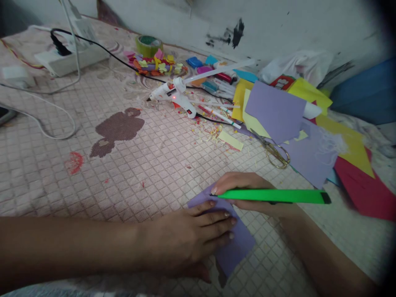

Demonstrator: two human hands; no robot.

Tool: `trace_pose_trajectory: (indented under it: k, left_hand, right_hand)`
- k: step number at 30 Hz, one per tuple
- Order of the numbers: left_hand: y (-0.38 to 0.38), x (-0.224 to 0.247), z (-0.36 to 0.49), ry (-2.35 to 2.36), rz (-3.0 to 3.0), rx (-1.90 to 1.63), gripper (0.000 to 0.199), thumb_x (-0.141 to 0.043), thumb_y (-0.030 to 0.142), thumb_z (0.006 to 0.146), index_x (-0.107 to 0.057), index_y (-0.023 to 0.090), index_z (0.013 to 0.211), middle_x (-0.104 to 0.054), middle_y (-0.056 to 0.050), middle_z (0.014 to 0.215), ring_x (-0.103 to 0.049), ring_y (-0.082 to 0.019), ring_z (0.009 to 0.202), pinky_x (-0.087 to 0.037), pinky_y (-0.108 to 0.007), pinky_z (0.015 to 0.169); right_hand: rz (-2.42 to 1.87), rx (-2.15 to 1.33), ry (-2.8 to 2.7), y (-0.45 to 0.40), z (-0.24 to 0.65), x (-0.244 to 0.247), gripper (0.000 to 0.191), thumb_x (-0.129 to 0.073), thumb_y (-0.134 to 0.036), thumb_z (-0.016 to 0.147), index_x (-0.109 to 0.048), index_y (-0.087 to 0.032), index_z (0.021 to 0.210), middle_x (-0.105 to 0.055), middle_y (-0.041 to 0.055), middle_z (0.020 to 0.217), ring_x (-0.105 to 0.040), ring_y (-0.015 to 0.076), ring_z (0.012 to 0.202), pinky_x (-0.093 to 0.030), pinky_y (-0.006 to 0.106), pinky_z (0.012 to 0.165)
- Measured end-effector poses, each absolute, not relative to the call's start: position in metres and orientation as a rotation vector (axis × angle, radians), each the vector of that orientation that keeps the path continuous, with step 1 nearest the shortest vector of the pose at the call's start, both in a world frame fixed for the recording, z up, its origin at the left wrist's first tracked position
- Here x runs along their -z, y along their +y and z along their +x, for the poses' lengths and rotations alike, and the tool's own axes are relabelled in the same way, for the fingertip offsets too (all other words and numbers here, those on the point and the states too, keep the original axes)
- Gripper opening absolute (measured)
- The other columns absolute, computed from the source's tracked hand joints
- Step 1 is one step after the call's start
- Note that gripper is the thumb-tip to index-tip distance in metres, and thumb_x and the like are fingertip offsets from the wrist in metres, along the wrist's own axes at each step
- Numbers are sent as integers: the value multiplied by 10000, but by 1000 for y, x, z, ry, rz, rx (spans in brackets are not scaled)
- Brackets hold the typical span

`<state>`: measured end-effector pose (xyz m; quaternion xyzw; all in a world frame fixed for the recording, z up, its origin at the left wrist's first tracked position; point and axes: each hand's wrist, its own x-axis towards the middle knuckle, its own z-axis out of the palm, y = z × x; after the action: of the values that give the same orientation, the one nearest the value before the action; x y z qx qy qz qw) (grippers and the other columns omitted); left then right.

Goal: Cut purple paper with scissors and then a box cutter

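Observation:
A strip of purple paper (243, 243) lies slantwise on the quilted cloth near the front edge. My left hand (198, 231) rests on it with fingers stretched out flat, hiding its middle. Closed around a slim green utility knife (275, 196) is my right hand (243, 181), on the paper's far end. The knife lies nearly level, its black end to the right and its dark tip at the paper; whether the blade touches it I cannot tell.
A white hot glue gun (176, 95) with a lit red light lies beyond my hands. Scissors (275, 152) and coloured paper sheets (275, 111) are to the right. A power strip (62, 60), tape roll (149, 46) and paper flowers (157, 66) sit farther back.

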<state>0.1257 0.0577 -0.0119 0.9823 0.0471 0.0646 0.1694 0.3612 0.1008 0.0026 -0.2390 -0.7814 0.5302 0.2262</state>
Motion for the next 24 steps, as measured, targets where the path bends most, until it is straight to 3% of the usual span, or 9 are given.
trace_pose_trajectory:
  k: [24]
  left_hand:
    - [55, 14, 126, 165, 2788, -271, 591, -459, 473, 912, -445, 69, 1343, -365, -127, 1466, -296, -243, 1377, -205, -370, 1166]
  right_hand:
    - [-645, -1428, -2192, 101, 361, -5, 271, -565, -280, 886, -619, -188, 1135, -654, 85, 1071, -595, 192, 1028, -474, 347, 888]
